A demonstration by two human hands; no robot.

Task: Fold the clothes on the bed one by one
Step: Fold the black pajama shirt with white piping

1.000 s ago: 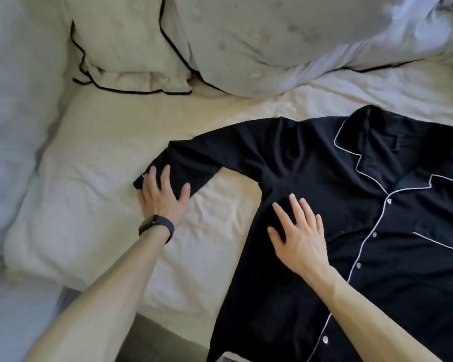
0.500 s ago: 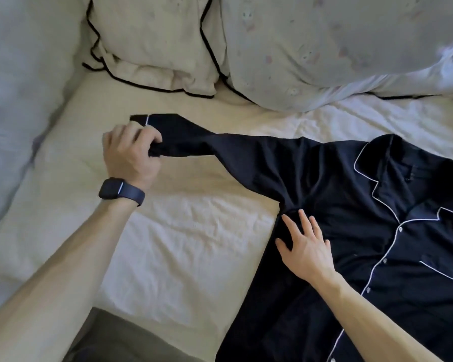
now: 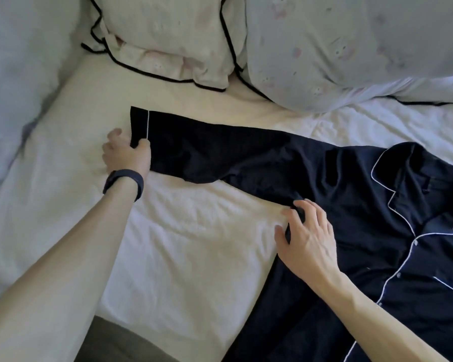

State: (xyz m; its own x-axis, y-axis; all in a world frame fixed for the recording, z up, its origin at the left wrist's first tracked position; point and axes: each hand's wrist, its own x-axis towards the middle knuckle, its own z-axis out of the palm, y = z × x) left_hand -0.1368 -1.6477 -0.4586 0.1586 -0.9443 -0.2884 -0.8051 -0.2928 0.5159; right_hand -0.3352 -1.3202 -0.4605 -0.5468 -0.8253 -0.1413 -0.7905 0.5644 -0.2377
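Observation:
A black pyjama shirt (image 3: 377,231) with white piping lies face up on the white bed sheet (image 3: 194,252), its collar at the right. Its left sleeve (image 3: 220,155) stretches flat out to the left. My left hand (image 3: 127,154), with a dark band on the wrist, grips the lower corner of the sleeve's cuff. My right hand (image 3: 307,237) rests at the armpit, where its thumb and fingertips pinch the shirt's side edge. The shirt's right side runs out of the frame.
Two pillows with black piping (image 3: 173,40) and a pale printed one (image 3: 338,48) lie at the head of the bed, just behind the sleeve. A pale duvet (image 3: 19,74) is bunched along the left. The bed's near edge (image 3: 131,333) drops to a grey floor.
My left hand has pulled the sleeve out from a downward slant and laid it straight out to the left. My right hand slid from flat on the chest to the armpit edge.

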